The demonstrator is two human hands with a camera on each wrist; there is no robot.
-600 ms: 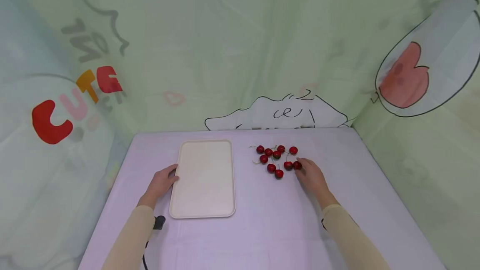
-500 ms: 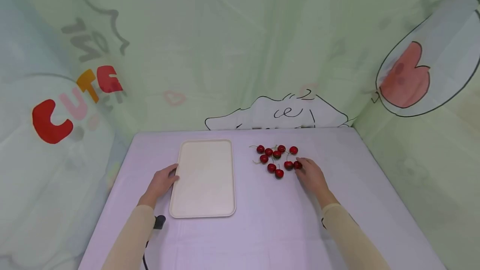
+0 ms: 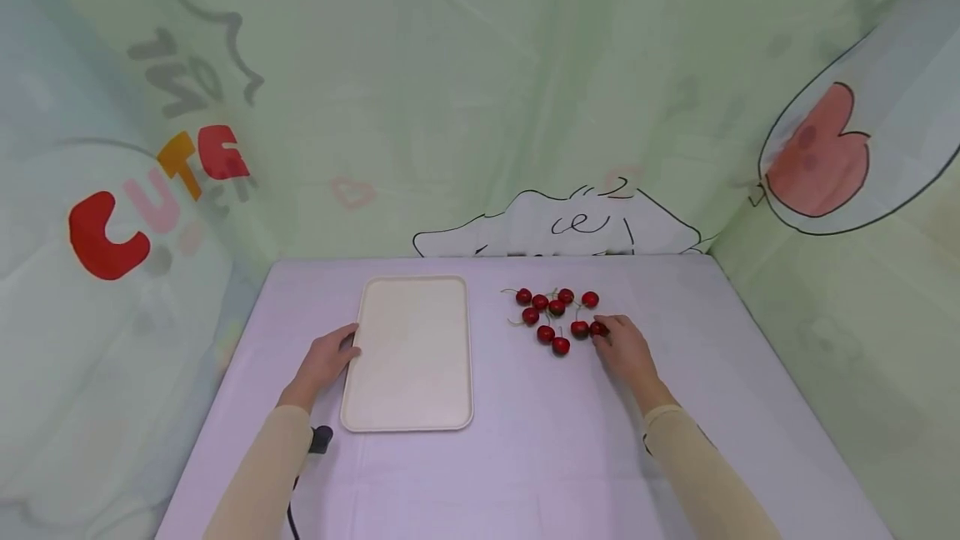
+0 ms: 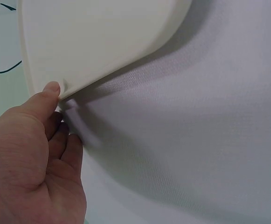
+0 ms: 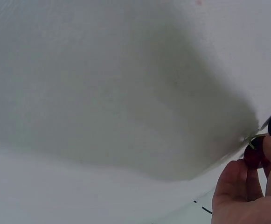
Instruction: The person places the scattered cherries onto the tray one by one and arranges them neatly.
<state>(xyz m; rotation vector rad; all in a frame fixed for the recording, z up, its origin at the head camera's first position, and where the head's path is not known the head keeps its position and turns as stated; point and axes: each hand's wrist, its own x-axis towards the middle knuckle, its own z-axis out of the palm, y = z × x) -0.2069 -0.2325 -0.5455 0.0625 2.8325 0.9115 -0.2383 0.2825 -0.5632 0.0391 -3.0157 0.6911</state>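
A flat cream tray [image 3: 412, 357] lies left of centre on the table. My left hand [image 3: 328, 358] holds its left edge; in the left wrist view the thumb lies on the tray's rim [image 4: 102, 77], with the other fingers curled below it. Several dark red cherries with green stems lie loosely grouped right of the tray, among them a cherry [image 3: 561, 346] at the near side. My right hand [image 3: 628, 352] pinches the rightmost cherry [image 5: 254, 154] between thumb and fingers. Right beside that one sits another cherry [image 3: 580, 329].
A pale lilac cloth covers the table [image 3: 495, 473]. Printed fabric curtains [image 3: 420, 107] rise at the back and both sides. A black object with a cable [image 3: 321, 440] shows beside my left wrist.
The head view has shifted slightly. Both hands keep their places, the left at the tray's edge and the right at the rightmost cherry.
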